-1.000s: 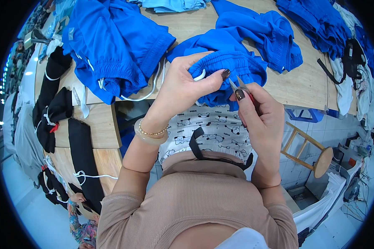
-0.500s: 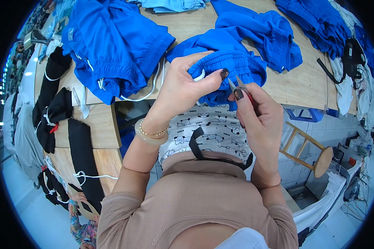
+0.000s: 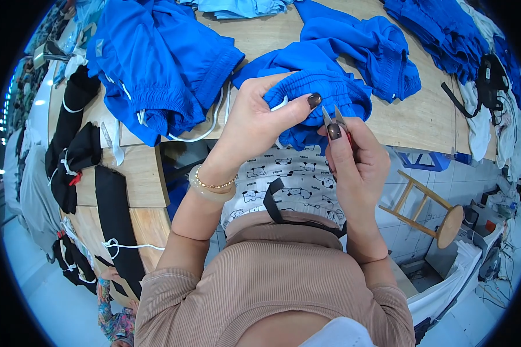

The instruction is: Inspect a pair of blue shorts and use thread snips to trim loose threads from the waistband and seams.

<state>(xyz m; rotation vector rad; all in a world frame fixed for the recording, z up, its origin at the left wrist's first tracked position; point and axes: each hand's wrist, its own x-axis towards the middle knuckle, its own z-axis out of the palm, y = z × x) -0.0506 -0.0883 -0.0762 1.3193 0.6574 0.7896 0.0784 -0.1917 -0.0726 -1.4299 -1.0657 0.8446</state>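
Observation:
My left hand (image 3: 269, 113) grips the gathered elastic waistband of a blue garment (image 3: 324, 87), its thumb pressed on the cloth. A bit of white drawstring shows beneath that thumb. In my right hand (image 3: 356, 153) is a pair of thread snips (image 3: 336, 119) with red on the handle. The two pointed blades stand apart, their tips up against or just in front of the waistband; I cannot tell whether they touch. The rest of the garment spreads away over the table, and my fingers hide part of the waistband.
Blue shorts (image 3: 156, 69) with white drawstrings lie to the left on the wooden table (image 3: 411, 124). More blue garments (image 3: 440, 34) are piled at the far right, beside a black strap (image 3: 489, 81). Black garments (image 3: 118, 214) lie at the left; a wooden stool (image 3: 448, 226) is at the right.
My right hand with the snips has shifted slightly, and the blades now stand more upright at the waistband. My left hand has barely moved and keeps its hold.

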